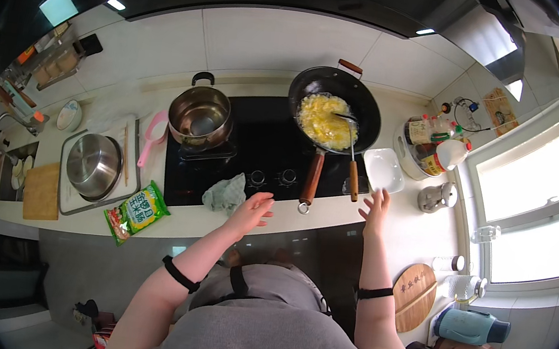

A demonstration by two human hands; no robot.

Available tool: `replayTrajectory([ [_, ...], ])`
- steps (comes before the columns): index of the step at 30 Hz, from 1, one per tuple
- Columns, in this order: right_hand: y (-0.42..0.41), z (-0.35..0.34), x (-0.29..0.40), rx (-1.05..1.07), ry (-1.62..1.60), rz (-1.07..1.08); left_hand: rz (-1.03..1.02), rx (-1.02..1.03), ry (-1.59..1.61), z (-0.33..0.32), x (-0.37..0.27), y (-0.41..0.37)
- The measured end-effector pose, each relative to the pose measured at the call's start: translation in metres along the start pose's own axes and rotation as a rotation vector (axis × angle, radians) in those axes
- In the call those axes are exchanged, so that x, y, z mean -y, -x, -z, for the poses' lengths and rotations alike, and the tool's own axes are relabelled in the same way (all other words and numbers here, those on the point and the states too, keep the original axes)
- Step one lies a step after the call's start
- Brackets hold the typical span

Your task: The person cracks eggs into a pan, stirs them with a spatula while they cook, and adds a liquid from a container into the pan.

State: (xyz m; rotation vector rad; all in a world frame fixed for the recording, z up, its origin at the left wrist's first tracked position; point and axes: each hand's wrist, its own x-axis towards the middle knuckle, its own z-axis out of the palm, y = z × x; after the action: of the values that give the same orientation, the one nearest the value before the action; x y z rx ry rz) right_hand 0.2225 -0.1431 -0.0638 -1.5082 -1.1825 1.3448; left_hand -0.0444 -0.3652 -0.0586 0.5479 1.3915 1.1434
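My left hand (252,213) hovers over the counter's front edge, fingers apart and holding nothing, just right of a crumpled pale-green cloth (225,193). Near the white square dish (383,170) is my right hand (376,211), also empty with its fingers spread. Between and beyond the hands a black wok (363,101) stands on the black glass cooktop (260,120). Cooked scrambled egg (324,120) lies in it. A spatula with a wooden handle (353,181) rests in the egg, its grip hanging over the rim beside the wok's own wooden handle (314,176).
A steel pot (200,118) occupies the left burner. Further left are a pink strainer (153,133), an upturned metal bowl (94,165) on a tray, a green food packet (137,213) and a cutting board (43,191). Bottles (444,155) and a moka pot (436,196) stand at right.
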Motion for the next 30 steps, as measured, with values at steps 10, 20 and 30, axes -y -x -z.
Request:
replayTrajectory([
  [10, -0.038, -0.013, 0.11, 0.238, 1.379, 0.473, 0.141, -0.019, 0.284, -0.09, -0.04, -0.068],
  [20, -0.023, 0.043, 0.169, 0.49, 1.764, 0.73, 0.051, -0.08, 0.246, -0.098, -0.04, -0.068],
  [30, -0.077, -0.078, 0.119, 0.391, 1.496, 0.736, 0.077, -0.127, 0.183, -0.099, -0.045, -0.067],
])
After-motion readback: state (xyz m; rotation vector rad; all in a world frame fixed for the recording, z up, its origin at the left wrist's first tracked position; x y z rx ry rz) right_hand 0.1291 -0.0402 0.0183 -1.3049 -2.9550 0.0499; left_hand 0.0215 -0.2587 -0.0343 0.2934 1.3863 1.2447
